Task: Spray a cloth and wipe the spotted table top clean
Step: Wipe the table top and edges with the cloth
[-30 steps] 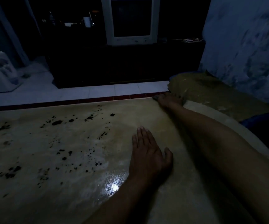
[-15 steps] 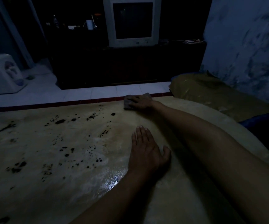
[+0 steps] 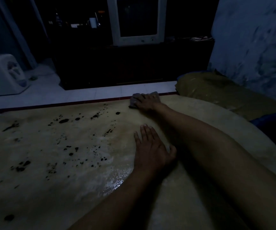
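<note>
Very dim, bluish, grainy; glare patch on wet table top [image 3: 114,183] at 6 o'clock; edges bowed, bkgd near-black.

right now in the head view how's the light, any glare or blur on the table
Head view: very dim and bluish; one bright glare patch on the wet beige table top near the flat left hand; the dark spots stay readable; the right hand on the grey cloth looks soft; wide-angle bending at the edges.
</note>
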